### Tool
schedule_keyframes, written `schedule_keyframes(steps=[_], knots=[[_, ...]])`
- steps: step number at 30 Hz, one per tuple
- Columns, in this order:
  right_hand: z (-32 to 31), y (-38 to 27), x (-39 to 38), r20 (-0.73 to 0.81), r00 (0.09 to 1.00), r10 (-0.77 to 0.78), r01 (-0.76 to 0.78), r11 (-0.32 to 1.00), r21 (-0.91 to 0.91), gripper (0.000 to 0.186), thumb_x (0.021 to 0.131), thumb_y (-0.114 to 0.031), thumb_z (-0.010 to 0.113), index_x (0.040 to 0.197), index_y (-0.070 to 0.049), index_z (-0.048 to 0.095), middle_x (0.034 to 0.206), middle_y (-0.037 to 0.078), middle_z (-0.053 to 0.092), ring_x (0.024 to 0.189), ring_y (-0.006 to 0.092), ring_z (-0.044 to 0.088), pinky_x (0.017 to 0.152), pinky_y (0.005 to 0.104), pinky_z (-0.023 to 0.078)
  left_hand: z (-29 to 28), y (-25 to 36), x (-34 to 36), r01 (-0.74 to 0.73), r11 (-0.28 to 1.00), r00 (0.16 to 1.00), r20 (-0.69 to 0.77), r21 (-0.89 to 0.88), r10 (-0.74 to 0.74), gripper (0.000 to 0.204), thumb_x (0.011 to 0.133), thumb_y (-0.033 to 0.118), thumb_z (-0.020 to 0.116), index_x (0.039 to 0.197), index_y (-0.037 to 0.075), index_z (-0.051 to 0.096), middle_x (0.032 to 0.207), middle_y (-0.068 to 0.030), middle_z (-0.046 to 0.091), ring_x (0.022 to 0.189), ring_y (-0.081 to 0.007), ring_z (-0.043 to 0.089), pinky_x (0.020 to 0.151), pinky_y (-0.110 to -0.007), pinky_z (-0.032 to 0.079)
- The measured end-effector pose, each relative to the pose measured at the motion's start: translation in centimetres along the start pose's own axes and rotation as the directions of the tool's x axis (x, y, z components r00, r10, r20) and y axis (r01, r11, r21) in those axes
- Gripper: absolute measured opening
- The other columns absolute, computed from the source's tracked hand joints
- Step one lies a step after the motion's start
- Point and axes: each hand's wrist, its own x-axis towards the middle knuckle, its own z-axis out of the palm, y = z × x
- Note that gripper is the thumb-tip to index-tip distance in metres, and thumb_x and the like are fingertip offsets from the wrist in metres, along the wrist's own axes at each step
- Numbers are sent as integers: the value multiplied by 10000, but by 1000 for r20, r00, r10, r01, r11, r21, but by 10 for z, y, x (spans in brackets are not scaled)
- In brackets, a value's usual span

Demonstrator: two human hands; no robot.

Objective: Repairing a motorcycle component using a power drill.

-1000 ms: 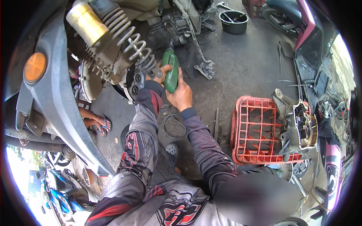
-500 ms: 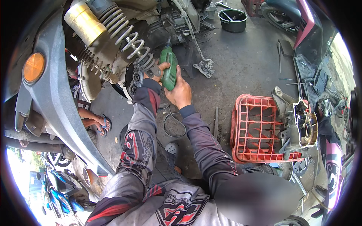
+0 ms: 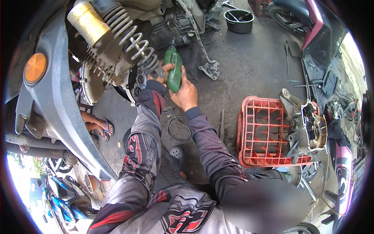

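Observation:
A green power drill (image 3: 175, 73) points away from me, its chuck up against the dark engine (image 3: 165, 33) of a motor scooter. My left hand (image 3: 163, 73) is wrapped round the drill from the left, partly hidden behind the drill and the lower shock mount. My right hand (image 3: 184, 94) grips the back end of the drill, one finger laid along its side. The drill tip is too small and dark to make out. Close by on the left are a coil-spring shock absorber (image 3: 137, 43) with a gold canister (image 3: 88, 24) and an opened metal case (image 3: 137, 84).
A red plastic crate (image 3: 242, 134) with a metal engine casing (image 3: 311, 126) stands to the right. A black tool basin (image 3: 239, 26) sits at the far side. A cable (image 3: 170, 128) loops on the floor. Another person's sandalled feet (image 3: 107, 126) show left, under the scooter's grey body panel (image 3: 64, 101).
The drill and both hands stay almost where they were, still pressed to the engine. The whole view has shifted only slightly.

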Motion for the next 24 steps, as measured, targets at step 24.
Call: schedule_keyframes(steps=[24], knots=[[-7,17,-2,-40,999,10,-11,1000,-14,1080,694,-200,816,1597,-54,241,999,251,714,895,460,695,781,511,566,20,-14,3,88,995,994,-62,38,-86,379,907,91,641,1268,-22,612,1102,-156,700,921,-267,731,821,-414,626]])
